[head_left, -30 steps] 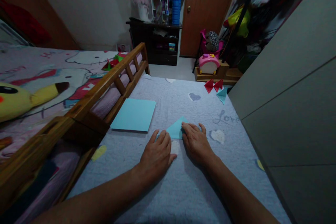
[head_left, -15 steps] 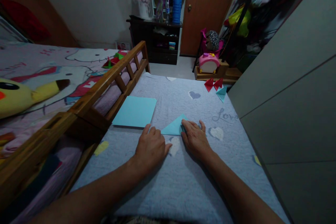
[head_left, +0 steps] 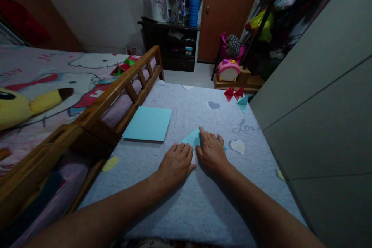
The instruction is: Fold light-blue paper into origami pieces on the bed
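Note:
A light-blue paper folded into a triangle [head_left: 192, 138] lies on the grey-blue bedspread [head_left: 203, 201] in front of me. My right hand [head_left: 212, 152] lies flat over the triangle's right part, fingers stretched toward its tip. My left hand [head_left: 175, 164] rests palm down beside it, fingertips touching the triangle's left corner. Both hands press down and grasp nothing. To the left lies a flat square sheet of light-blue paper [head_left: 147, 123].
Two red folded pieces [head_left: 234, 93] and one blue folded piece [head_left: 242, 103] sit at the bed's far right corner. A wooden bed rail [head_left: 116, 93] runs along the left, a grey wardrobe [head_left: 319, 97] along the right. A yellow plush toy [head_left: 26, 106] lies on the neighbouring bed.
My right hand has slid left and forward over the triangle, covering more of it. My left hand has moved right, back to the triangle's left corner.

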`<action>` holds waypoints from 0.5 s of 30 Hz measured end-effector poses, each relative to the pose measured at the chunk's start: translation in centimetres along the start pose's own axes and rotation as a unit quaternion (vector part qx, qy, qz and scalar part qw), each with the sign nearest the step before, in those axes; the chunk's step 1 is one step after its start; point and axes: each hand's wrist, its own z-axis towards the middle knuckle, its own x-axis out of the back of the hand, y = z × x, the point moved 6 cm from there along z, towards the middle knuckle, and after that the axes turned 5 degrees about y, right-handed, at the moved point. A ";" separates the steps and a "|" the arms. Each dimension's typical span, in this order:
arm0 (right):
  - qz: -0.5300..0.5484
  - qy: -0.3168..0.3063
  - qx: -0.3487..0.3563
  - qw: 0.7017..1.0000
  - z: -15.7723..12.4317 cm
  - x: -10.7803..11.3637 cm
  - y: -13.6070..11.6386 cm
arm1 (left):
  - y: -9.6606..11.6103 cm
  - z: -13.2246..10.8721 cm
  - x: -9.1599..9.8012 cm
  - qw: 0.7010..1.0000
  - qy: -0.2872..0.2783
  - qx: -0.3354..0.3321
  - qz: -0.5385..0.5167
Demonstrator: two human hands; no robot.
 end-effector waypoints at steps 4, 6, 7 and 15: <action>-0.033 0.013 -0.016 0.999 0.4 0.0 -1.0 | 0.3 -0.3 0.3 1.000 0.000 0.012 0.012; -0.041 0.027 -0.014 0.999 0.4 0.0 -1.4 | 0.3 -0.4 0.3 1.000 -0.011 0.019 0.020; -0.043 0.032 -0.012 0.998 0.4 0.0 -1.5 | 0.2 -0.5 0.3 0.999 -0.016 0.024 0.023; -0.038 0.037 0.003 0.999 0.0 0.1 0.0 | -0.1 -0.5 1.1 0.998 -0.034 0.039 0.038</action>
